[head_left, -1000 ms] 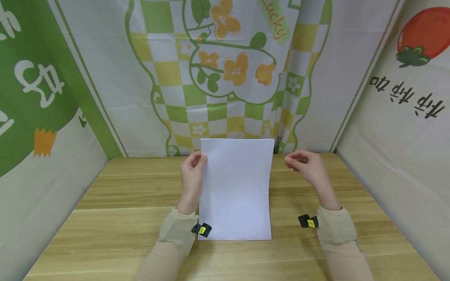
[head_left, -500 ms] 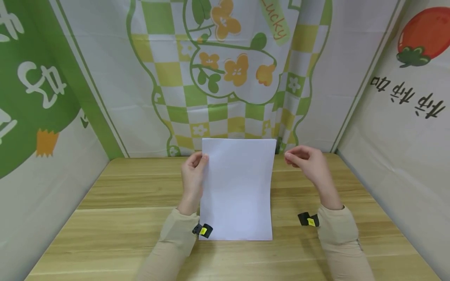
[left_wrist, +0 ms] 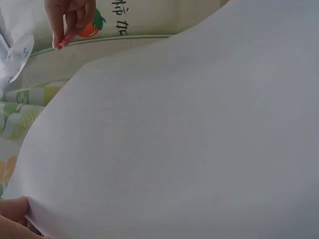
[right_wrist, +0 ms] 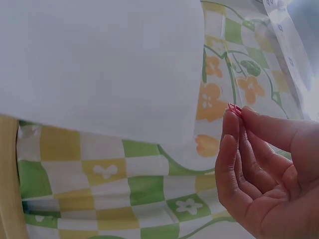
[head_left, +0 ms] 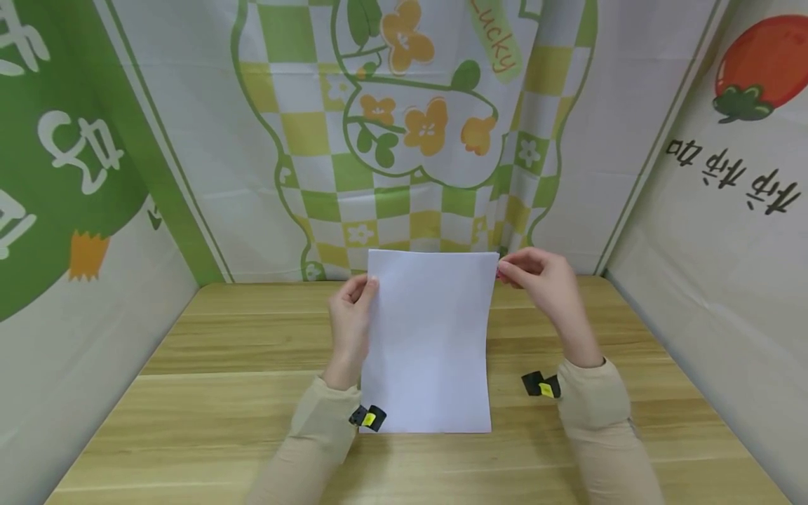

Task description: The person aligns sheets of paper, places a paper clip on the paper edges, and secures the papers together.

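White paper (head_left: pixel 429 344) stands nearly upright over the table, its top corner showing more than one sheet edge. My left hand (head_left: pixel 351 330) pinches its left edge near the top, thumb in front; the fingers behind are partly hidden. To the right of the paper, my right hand (head_left: pixel 548 291) pinches a small pink paper clip (right_wrist: pixel 234 108) between thumb and fingertips. Its wire loop pokes out past the fingertips in the right wrist view. In the head view these fingertips are right at the paper's upper right corner; in the right wrist view a gap shows between clip and paper.
The wood-grain table (head_left: pixel 240 407) ends at a patterned curtain (head_left: pixel 334 168) behind the paper. Printed cloth walls stand on both sides, a green one (head_left: pixel 69 140) at left and one with a strawberry-like print (head_left: pixel 760 63) at right. Each sleeve cuff carries a black strap piece.
My right hand has moved left and slightly up with the paper clip, from a gap beside the paper to its upper right corner. The left hand and paper have shifted slightly right.
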A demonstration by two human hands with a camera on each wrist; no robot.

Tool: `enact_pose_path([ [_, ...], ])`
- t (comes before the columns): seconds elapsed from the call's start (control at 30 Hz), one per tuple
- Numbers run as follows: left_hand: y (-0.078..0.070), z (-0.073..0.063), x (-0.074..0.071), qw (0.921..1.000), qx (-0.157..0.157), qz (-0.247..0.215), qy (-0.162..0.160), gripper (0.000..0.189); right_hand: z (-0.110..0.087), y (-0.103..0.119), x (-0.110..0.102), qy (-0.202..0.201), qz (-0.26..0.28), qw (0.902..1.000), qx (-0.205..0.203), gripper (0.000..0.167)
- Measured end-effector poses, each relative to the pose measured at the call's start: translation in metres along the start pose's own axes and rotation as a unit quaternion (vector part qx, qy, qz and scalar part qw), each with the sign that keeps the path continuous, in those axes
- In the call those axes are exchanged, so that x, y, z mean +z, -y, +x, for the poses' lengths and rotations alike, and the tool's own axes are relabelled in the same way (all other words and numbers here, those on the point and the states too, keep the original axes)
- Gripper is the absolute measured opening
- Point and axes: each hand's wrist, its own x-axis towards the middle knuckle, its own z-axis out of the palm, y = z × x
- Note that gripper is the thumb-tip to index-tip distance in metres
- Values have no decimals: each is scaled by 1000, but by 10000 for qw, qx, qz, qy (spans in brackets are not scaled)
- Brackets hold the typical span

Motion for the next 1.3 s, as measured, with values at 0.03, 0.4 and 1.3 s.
enact_pose_path([
  [0.03,0,0,0,10000,-6,-4,6,18,1,2,1,-15,6,10000,-19,31],
  [0.4,1,-4,0,9999,-99,-18,-46,21,8,18,11,-45,255,9995,-188,29],
  [1.3,-3,-9,6,9988,-325,-211,-289,14,20,36,31,98,355,9985,-413,28],
])
